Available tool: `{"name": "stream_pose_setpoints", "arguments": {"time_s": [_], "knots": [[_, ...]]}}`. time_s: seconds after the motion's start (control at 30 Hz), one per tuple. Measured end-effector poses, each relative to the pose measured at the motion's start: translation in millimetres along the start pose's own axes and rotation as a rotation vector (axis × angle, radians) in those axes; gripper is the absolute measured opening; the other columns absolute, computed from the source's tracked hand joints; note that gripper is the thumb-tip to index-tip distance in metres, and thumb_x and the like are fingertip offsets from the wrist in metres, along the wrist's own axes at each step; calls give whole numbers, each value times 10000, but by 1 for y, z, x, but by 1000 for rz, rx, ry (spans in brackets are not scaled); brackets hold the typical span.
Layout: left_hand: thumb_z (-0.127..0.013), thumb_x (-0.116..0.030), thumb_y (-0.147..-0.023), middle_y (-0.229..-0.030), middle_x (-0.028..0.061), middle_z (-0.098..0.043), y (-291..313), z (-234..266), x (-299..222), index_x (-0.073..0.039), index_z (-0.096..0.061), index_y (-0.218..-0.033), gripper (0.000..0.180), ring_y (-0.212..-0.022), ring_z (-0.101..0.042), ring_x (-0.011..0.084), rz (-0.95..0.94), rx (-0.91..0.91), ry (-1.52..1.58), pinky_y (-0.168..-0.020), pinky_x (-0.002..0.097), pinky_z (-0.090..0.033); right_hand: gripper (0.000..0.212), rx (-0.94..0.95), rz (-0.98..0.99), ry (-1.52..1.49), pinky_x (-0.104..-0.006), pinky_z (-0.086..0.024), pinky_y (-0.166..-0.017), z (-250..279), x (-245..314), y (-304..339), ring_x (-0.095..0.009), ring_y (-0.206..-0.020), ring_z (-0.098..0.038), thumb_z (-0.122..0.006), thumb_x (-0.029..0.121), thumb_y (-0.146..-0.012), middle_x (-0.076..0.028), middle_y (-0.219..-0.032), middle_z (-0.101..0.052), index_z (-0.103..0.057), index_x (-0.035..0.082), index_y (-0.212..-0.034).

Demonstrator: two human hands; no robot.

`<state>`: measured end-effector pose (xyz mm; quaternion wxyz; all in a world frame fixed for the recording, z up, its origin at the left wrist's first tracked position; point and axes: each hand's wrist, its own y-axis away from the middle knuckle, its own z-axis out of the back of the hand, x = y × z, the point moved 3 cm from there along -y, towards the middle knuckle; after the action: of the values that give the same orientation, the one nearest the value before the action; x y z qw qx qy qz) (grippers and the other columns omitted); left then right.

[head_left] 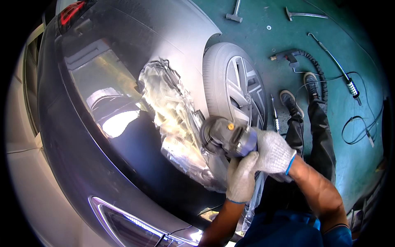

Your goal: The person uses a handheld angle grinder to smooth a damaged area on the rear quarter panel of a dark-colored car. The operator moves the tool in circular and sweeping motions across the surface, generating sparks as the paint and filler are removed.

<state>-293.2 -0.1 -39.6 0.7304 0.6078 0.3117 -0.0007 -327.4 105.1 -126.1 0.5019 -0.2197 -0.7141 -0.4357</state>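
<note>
Both my hands wear pale knit work gloves and hold a power grinder (pixel 230 133) with a dark round head and a bluish body. My right hand (pixel 273 152) is wrapped round its body. Just below it, my left hand (pixel 242 177) grips the tool's near side, its fingers partly hidden. The disc end is against or very close to the dark car's body panel (pixel 135 164); whether it touches I cannot tell. On the panel, beside the grinder, is a large ragged patch of shiny bare metal (pixel 177 119) with swirled marks.
The car wheel (pixel 247 88) stands just beyond the grinder. On the green floor lie two hammers (pixel 234 17) (pixel 306 15), a washer (pixel 268 27), a cabled gun-shaped tool (pixel 291 59), a hooked rod with a spring (pixel 335 61), another sprung rod (pixel 275 115) and loose cable (pixel 358 129). My shoes (pixel 292 103) are beside the wheel.
</note>
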Motion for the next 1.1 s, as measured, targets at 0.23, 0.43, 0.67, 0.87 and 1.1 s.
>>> {"name": "stream_pose_setpoints", "arguments": {"time_s": [0.23, 0.43, 0.67, 0.87, 1.1], "knots": [[-658, -33, -933, -1386, 143, -575, 21, 6, 21, 47, -464, -1475, 582, -1316, -546, 256, -75, -9, 89, -1172, 433, -392, 633, 110, -109, 180, -493, -599, -726, -5, 17, 27, -465, -781, -717, -784, 302, -660, -267, -781, -688, -590, -77, -1128], [-652, -73, -933, -1387, 140, -576, 1, -1, -7, 30, -444, -1493, 606, -1296, -570, 274, -19, 115, 80, -1151, 453, -415, 559, 11, -61, 222, -505, -595, -710, 17, 34, -1, -456, -771, -715, -788, 310, -661, -269, -768, -684, -607, -63, -1035], [-630, -38, -927, -1446, 157, -541, 8, 8, 6, 42, -409, -1518, 636, -1344, -542, 288, -46, 126, 148, -1176, 460, -399, 662, 80, -115, 239, -479, -601, -706, 10, 33, 7, -449, -782, -720, -843, 315, -628, -246, -788, -691, -584, -21, -1136], [-635, -49, -933, -1417, 167, -560, -1, 19, 15, 52, -425, -1498, 611, -1323, -560, 298, 36, 40, 143, -1161, 464, -421, 595, 39, -146, 244, -495, -591, -687, 10, 35, 6, -461, -760, -710, -816, 290, -647, -249, -775, -683, -577, -12, -1100], [-665, -45, -920, -1399, 161, -566, -5, 12, 1, 45, -445, -1488, 616, -1303, -569, 292, -17, 58, 134, -1165, 457, -411, 590, 21, -132, 258, -499, -591, -700, 11, 33, -2, -466, -762, -706, -825, 316, -641, -260, -775, -679, -587, -16, -1066]]}}
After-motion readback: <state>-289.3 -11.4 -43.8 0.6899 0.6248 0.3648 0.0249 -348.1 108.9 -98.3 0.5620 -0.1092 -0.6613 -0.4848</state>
